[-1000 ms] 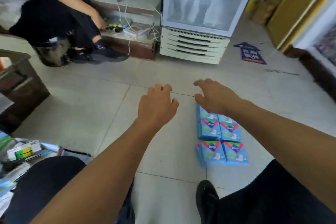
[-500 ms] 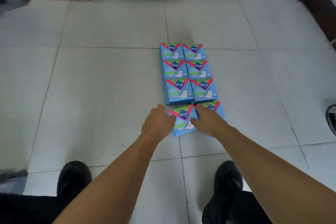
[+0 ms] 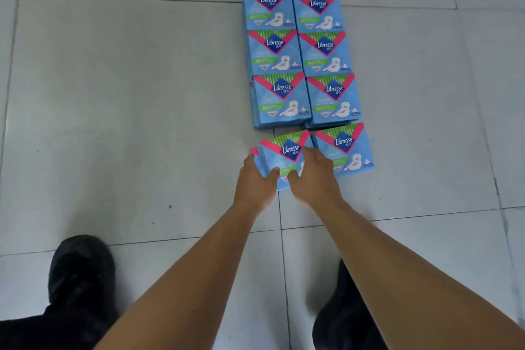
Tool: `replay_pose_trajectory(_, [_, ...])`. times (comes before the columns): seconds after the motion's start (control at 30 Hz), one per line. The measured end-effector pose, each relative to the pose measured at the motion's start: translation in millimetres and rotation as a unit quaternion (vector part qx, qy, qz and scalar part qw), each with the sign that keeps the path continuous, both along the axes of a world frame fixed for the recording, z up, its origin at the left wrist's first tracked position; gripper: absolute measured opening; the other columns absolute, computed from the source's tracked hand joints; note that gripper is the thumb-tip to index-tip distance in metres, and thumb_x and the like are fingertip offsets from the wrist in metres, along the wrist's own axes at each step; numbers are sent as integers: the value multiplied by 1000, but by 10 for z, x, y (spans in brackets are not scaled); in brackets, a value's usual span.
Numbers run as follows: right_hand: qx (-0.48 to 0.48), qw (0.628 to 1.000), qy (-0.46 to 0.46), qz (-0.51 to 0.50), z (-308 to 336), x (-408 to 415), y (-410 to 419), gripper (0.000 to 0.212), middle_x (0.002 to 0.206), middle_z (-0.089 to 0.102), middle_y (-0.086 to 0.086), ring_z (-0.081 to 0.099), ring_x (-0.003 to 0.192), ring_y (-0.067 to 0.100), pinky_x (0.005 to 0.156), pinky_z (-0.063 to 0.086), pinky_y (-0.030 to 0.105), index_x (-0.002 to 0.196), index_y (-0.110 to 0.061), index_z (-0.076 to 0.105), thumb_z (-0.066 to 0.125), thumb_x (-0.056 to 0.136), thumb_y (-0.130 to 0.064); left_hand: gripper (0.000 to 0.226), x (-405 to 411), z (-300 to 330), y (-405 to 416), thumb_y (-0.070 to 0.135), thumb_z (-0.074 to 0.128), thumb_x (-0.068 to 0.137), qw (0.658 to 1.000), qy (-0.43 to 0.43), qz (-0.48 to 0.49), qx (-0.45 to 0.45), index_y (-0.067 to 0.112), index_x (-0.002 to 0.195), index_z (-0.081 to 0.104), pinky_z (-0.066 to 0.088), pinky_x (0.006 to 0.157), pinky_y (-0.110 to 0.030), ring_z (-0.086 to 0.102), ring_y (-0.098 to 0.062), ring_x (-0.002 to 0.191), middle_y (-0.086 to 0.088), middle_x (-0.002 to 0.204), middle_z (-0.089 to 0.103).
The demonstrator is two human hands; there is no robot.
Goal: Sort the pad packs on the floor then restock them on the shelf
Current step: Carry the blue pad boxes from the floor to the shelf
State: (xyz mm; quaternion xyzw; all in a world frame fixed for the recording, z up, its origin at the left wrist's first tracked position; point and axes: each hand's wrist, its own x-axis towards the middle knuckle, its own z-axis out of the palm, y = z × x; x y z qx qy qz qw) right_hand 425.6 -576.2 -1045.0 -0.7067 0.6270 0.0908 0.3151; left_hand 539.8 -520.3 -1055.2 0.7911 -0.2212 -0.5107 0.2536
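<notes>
Blue Libresse pad packs lie on the tiled floor in two columns (image 3: 299, 57), several rows deep, some rows stacked. Nearest me, a left pad pack (image 3: 285, 155) is tilted and slightly lifted, with more packs under it. My left hand (image 3: 257, 179) grips its left edge, thumb on top. My right hand (image 3: 315, 176) grips its right side, fingers curled over the face. A right pad pack (image 3: 348, 150) lies flat beside it, partly under my right hand.
The pale tiled floor (image 3: 127, 94) spreads all round the packs. My two black shoes (image 3: 79, 273) (image 3: 341, 315) stand at the bottom, left and right of my arms. No shelf is in view.
The view has tipped further down and closer; the fridge base and floor sign have left the frame. Both hands have closed onto the near left pack, which now sits more tilted.
</notes>
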Motion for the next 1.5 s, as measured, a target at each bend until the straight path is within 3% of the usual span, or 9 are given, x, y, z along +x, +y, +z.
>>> replay_pose_trajectory(0.1, [-16,1000,-19,5,-10,-16,32,52,148,36,8,30,134,28,105,34,36,144,-11,35,52,96,-20,53,19,-86,63,27,62,91,1000,-3,-2,1,12,138,40,45,94,-30,57,-27,119,-8,132,57])
replay_pose_trajectory(0.2, [-34,999,-37,-5,-25,-22,30,50,148,35,8,29,134,28,107,32,34,144,-12,38,52,97,-18,50,51,-129,117,26,62,92,1000,12,18,4,13,136,42,45,87,-27,60,-23,114,-4,128,58])
replay_pose_trajectory(0.4, [2,993,-103,-58,-102,-35,48,68,153,32,7,35,138,26,109,35,38,151,-19,28,62,92,-17,48,129,-192,150,25,62,92,999,31,38,9,13,136,45,46,87,-26,61,-19,109,-1,123,62])
replay_pose_trajectory(0.63, [36,977,-167,-126,26,149,-58,36,115,58,4,58,107,22,92,48,36,123,-14,55,63,92,-32,46,336,6,212,18,67,89,995,28,90,-46,14,131,49,52,80,-28,62,-15,94,-4,120,65])
replay_pose_trajectory(0.73, [39,958,-244,-147,344,359,-102,35,101,57,-11,58,100,12,86,45,29,120,-17,49,63,92,-32,48,573,346,204,15,69,88,986,33,121,-109,16,131,50,56,83,-32,66,-15,94,-4,116,66])
replay_pose_trajectory(0.9, [4,935,-338,-104,1265,848,-158,41,100,56,-12,57,82,-1,67,48,13,123,-24,45,68,90,-32,52,1166,1257,255,12,71,87,964,24,141,-226,20,134,48,58,74,-27,70,-17,94,-5,110,68])
replay_pose_trajectory(1.03, [-30,914,-403,-33,2148,1368,3,41,102,62,-8,63,85,11,70,51,20,123,-22,50,70,88,-30,59,1658,2140,564,8,68,89,938,-16,142,-317,24,140,44,57,71,-22,69,-13,91,-4,105,68])
replay_pose_trajectory(1.23, [-66,883,-458,82,3357,2105,743,44,107,66,-4,67,87,12,68,54,25,126,-19,54,70,88,-33,56,2265,3256,1542,17,69,89,884,-96,194,-414,26,140,48,59,79,-32,69,-13,94,-5,108,70])
replay_pose_trajectory(1.5, [-42,817,-525,235,4073,2903,1755,34,109,67,-3,68,93,16,78,57,35,124,-23,56,67,91,-23,43,2625,4051,2866,19,64,93,807,-230,300,-454,34,130,49,57,71,-20,68,-4,86,17,97,67])
